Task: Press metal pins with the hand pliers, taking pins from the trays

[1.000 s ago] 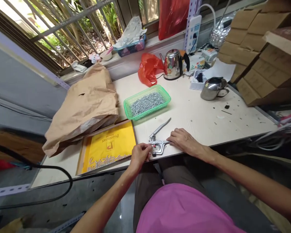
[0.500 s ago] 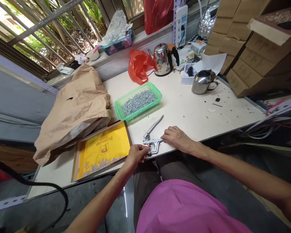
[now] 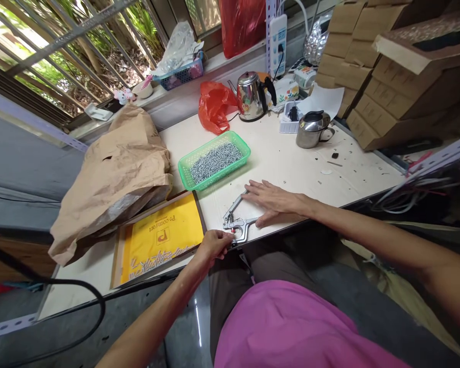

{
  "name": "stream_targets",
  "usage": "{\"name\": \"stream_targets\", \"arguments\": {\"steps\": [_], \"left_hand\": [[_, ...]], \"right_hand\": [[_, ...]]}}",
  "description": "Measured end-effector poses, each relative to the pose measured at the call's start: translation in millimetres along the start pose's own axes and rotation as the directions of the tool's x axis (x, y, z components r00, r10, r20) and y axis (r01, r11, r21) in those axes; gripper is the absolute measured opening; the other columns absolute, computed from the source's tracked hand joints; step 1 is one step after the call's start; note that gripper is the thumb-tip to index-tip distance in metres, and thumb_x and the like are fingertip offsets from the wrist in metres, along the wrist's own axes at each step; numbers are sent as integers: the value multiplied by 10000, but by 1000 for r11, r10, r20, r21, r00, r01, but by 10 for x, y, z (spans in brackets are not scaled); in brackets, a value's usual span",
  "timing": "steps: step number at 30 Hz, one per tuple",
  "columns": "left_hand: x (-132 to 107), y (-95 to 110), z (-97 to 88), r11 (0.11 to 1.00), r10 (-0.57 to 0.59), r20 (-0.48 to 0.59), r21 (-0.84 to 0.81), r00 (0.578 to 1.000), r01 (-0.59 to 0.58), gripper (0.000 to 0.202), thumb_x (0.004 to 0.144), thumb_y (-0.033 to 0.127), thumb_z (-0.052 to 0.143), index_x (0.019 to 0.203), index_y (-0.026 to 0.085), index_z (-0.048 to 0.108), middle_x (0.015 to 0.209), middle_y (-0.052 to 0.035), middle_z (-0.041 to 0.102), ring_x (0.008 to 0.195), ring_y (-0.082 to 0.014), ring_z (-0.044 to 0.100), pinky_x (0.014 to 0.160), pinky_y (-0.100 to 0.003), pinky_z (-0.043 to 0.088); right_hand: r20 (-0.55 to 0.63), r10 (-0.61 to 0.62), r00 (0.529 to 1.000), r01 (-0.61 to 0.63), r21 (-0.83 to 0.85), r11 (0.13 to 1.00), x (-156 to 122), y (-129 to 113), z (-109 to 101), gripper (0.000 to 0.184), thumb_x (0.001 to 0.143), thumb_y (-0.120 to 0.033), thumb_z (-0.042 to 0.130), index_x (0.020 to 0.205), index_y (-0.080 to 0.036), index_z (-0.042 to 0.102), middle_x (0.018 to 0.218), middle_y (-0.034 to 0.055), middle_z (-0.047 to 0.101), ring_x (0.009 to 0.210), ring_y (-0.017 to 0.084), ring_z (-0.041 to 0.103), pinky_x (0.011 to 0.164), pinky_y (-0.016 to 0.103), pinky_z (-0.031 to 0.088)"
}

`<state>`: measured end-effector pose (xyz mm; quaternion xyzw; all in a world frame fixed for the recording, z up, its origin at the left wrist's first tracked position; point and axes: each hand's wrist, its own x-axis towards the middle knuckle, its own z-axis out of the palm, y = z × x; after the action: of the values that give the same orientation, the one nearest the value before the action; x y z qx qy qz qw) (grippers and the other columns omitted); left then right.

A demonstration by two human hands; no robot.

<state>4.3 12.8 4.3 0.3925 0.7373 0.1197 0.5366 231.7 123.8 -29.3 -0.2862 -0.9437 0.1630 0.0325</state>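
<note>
Corner bench at a barred window, foliage outside. A pale laminate table (image 3: 287, 168) runs across the view, and a black cable (image 3: 67, 282) loops below its left end. Far left: one crumpled brown paper bag (image 3: 115, 184), its lower edge touching one wooden-framed tray (image 3: 157, 240) lined with a yellow printed sheet. Small silver metal pieces (image 3: 155, 260) lie in a loose band along the tray's near side, too many to count. Behind the tray sits one green plastic basket (image 3: 213, 159), heaped with similar pieces, also uncountable. At the near edge lies one pair of snap pliers (image 3: 235, 222), head almost at the table's lip, handles angled away to the right. The left hand (image 3: 212, 246) curls around the head end, fingers closed in a narrow hold on the pliers. The right hand (image 3: 276, 200) lies palm down, open wide, fingers spread over the handles; contact cannot be told. Farther back stand one red plastic bag (image 3: 213, 107), one steel kettle (image 3: 251, 96) and one steel mug (image 3: 313, 129). A wide stretch of tabletop, flecked with small scraps, runs between pliers and mug. Far right: stacked cardboard boxes (image 3: 398, 87), with tangled wires (image 3: 410, 197) past the table's right edge.
</note>
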Motion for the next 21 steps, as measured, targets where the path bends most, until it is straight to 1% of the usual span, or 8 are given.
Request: {"name": "stream_targets", "arguments": {"steps": [2, 4, 8, 14, 17, 19, 20, 21], "left_hand": [[-8, -1, 13, 1000, -5, -5, -15, 1000, 5, 451, 628, 520, 738, 514, 164, 486, 388, 67, 422, 339, -40, 347, 361, -174, 258], [-15, -14, 25, 999, -1, -12, -37, 1000, 1, 441, 634, 517, 733, 526, 161, 497, 388, 67, 423, 339, -41, 348, 361, -173, 262], [-21, -42, 38, 998, 3, -25, -61, 1000, -4, 419, 648, 507, 722, 549, 159, 511, 392, 68, 430, 339, -41, 358, 362, -170, 266], [5, -34, 44, 999, -16, -33, -48, 999, 15, 399, 681, 476, 712, 555, 166, 494, 395, 70, 421, 342, -48, 358, 367, -177, 282], [-17, -55, 41, 1000, -7, -32, 15, 999, 8, 382, 767, 465, 641, 572, 172, 489, 428, 58, 432, 362, -66, 383, 397, -198, 328], [-59, -73, 48, 983, 93, -102, 165, 990, -76, 346, 831, 440, 573, 623, 167, 534, 493, 26, 489, 426, -99, 457, 452, -225, 380], [-81, -75, 59, 951, 194, -166, 275, 967, -144, 315, 855, 420, 549, 678, 161, 573, 563, 0, 543, 494, -123, 513, 501, -242, 413], [-99, -68, 78, 892, 321, -221, 396, 921, -216, 280, 873, 398, 534, 752, 158, 610, 661, -28, 597, 587, -149, 565, 562, -261, 444]], "right_hand": [[39, -21, 999, 21, -5, 1000, 85, 53, -28, 1060, 647, -697, 686, 1457, -108, 338, 1496, 251, 306, 1395, 432, 192, 1077, 635, 179], [38, -31, 999, 31, -14, 999, 131, 57, -64, 1045, 646, -691, 686, 1438, -94, 355, 1433, 250, 383, 1346, 423, 285, 1060, 650, 195], [40, -14, 999, 16, -43, 999, 125, -32, -163, 934, 656, -668, 691, 1338, -74, 457, 1288, 228, 488, 1173, 375, 446, 1015, 639, 261], [78, 31, 996, -23, -95, 995, 64, -147, -237, 684, 733, -620, 667, 1163, -94, 585, 1129, 174, 551, 1062, 327, 485, 995, 587, 295], [67, 28, 997, -21, -102, 995, 26, -160, -194, 560, 770, -578, 663, 1077, -112, 616, 1072, 149, 572, 1041, 307, 499, 1011, 586, 276], [48, 15, 999, -10, -99, 995, -9, -170, -162, 492, 789, -531, 674, 1052, -118, 620, 1056, 135, 581, 1037, 290, 508, 1033, 573, 257], [36, 12, 999, -9, -99, 995, -27, -179, -150, 467, 795, -504, 681, 1050, -118, 619, 1057, 131, 584, 1040, 282, 512, 1045, 560, 250], [28, 13, 1000, -10, -100, 995, -42, -191, -142, 447, 800, -480, 688, 1050, -116, 618, 1060, 128, 585, 1043, 275, 515, 1053, 547, 246]]}}
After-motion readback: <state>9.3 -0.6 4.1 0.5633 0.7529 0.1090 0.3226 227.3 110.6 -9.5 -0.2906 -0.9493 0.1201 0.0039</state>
